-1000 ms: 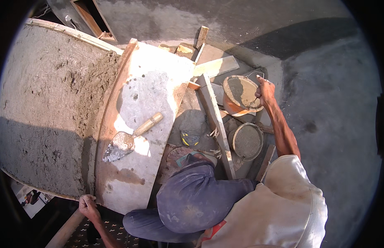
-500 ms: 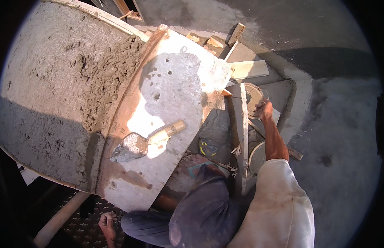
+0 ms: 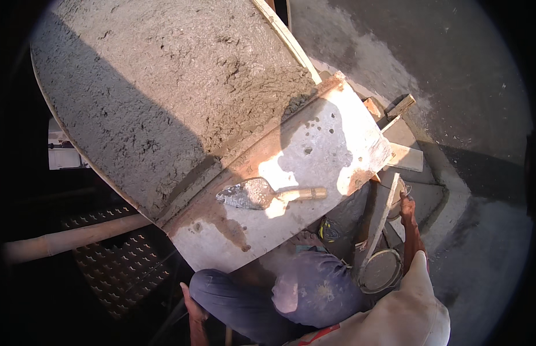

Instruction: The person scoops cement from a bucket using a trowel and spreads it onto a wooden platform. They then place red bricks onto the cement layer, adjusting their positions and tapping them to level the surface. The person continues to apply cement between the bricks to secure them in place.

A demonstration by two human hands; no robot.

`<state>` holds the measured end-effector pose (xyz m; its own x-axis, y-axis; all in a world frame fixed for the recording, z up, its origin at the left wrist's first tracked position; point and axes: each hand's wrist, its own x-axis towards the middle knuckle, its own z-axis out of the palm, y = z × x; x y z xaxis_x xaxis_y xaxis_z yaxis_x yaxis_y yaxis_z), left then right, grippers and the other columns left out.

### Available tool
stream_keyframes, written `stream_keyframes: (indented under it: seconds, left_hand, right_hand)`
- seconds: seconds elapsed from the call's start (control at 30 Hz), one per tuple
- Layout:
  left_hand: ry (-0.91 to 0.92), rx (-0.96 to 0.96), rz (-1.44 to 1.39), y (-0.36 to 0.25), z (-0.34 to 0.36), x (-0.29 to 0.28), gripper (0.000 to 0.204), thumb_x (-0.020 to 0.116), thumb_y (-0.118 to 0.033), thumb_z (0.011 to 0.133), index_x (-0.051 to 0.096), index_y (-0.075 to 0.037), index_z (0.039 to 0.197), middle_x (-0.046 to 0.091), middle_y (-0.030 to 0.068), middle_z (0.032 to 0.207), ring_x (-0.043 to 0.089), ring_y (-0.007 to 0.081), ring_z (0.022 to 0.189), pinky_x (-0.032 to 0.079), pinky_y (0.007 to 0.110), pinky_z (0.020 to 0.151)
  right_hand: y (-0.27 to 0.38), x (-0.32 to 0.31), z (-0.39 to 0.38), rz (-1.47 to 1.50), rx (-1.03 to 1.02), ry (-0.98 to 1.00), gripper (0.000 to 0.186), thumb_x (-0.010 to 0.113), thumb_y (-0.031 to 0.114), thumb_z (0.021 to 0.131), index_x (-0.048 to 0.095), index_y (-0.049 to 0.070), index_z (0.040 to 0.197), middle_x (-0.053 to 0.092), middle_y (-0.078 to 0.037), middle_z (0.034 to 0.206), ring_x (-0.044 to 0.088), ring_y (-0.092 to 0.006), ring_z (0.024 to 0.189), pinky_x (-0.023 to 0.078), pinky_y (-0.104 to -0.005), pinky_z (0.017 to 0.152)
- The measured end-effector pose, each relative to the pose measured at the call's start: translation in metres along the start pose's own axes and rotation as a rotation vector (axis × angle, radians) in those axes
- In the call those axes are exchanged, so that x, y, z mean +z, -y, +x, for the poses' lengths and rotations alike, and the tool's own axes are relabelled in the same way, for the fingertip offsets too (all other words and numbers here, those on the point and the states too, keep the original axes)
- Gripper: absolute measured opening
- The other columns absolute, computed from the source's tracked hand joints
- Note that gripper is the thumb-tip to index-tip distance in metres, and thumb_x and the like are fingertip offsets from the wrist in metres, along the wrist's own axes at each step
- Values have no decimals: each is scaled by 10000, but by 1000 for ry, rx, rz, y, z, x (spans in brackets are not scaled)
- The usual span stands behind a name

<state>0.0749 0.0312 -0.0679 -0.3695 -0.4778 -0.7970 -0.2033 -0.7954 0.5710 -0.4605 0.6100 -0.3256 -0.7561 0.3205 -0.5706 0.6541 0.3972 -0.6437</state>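
My right hand (image 3: 407, 205) grips the wire handle of a mortar bucket (image 3: 397, 212), largely hidden behind an upright-angled wooden plank (image 3: 383, 213). Just below it sits a second round bucket of grey mortar (image 3: 379, 271). At the lower left my left hand (image 3: 193, 303) is beside my bent knee, its fingers loosely stretched and holding nothing that I can see. A trowel (image 3: 248, 194) with a wooden handle lies on a pale, stained board (image 3: 262, 228), which borders a curved slab of wet, rough concrete (image 3: 164, 69) with a timber edge.
A bamboo pole (image 3: 77, 233) runs under the slab over a dark perforated sheet (image 3: 124, 277). Timber offcuts (image 3: 402, 106), a yellow-marked object (image 3: 328, 230) and a grey concrete surface (image 3: 470, 69) lie around the board's right side.
The view has turned, shifting the slab up and rightward. My left hand left the slab edge and moved beside my knee. My right hand, on the bucket handle, brought the bucket lower, behind the plank.
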Motion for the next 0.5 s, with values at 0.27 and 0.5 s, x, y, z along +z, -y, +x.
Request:
stream_keyframes:
  seconds: [0.27,0.5]
  left_hand:
    - [-211,211,-257,77,-43,1,896,323,-747,1065,521,8,1505,584,171,1487,582,306,1336,441,437,1156]
    - [-495,153,-169,140,-77,15,889,318,-717,1084,411,10,1587,517,199,1547,538,315,1383,392,424,1197]
  right_hand:
    - [150,38,-160,58,-700,10,515,604,273,1097,478,27,1531,580,-163,1432,527,-284,1361,454,-435,1126]
    - [252,168,-278,-856,-1718,414,472,672,249,1007,581,11,1404,602,-214,1288,558,-411,1219,423,-530,1079]
